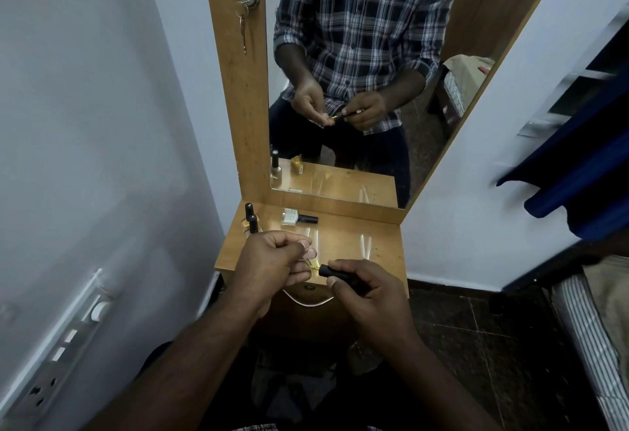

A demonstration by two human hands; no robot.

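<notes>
Pinching a smooth black cylindrical brush cap (327,270), the right hand (367,294) fingers (335,282) hold it level above the front edge of the tabletop (374,243). Its thin brush, wet with glossy yellow polish, meets a fingernail of the left hand (272,260), whose fingers (306,253) are curled inward around nothing. Beyond, on the grained wooden tabletop, a clear glass bottle (291,217) lies on its side, near two upright black-capped bottles (252,223). Behind them rises a tall wood-framed mirror (340,175).
</notes>
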